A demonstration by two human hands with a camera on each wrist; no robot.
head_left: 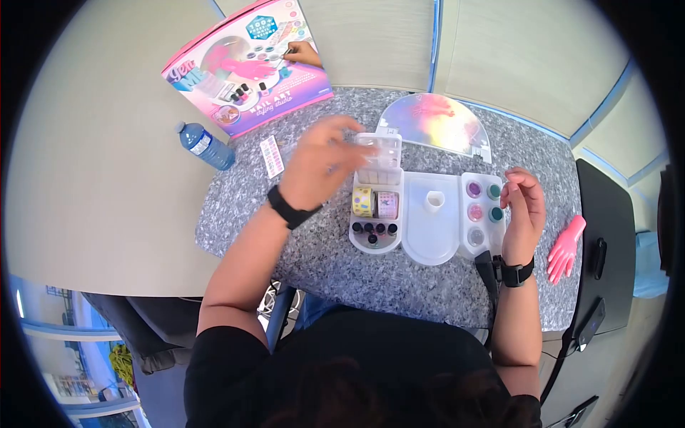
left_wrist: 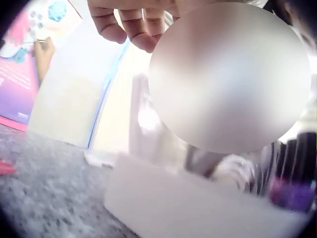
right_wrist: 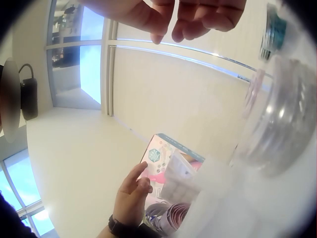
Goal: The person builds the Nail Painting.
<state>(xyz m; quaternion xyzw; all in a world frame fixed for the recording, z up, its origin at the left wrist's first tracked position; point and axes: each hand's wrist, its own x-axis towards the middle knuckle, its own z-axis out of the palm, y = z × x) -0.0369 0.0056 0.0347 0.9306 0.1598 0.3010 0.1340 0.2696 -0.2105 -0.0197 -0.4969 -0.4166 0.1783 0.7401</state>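
My left hand (head_left: 321,160), blurred by motion, is beside a clear compartment box (head_left: 379,153) at the tray's left back; its fingertips overlap the box, and contact is unclear. The right wrist view shows that hand (right_wrist: 131,198) with loosely bent fingers and nothing visible in them. My right hand (head_left: 524,214) is at the right edge of the white tray (head_left: 430,239), near teal pots (head_left: 496,213). Its bent fingers (right_wrist: 198,22) hold nothing. Left of the tray's middle are a yellow tape roll (head_left: 362,202), a pink roll (head_left: 387,205) and small black-capped bottles (head_left: 369,228).
A shiny half-round panel (head_left: 435,125) lies behind the tray. At the back left are a printed box (head_left: 250,71), a water bottle (head_left: 205,146) and a sticker sheet (head_left: 272,157). A pink model hand (head_left: 565,250) lies near the table's right edge.
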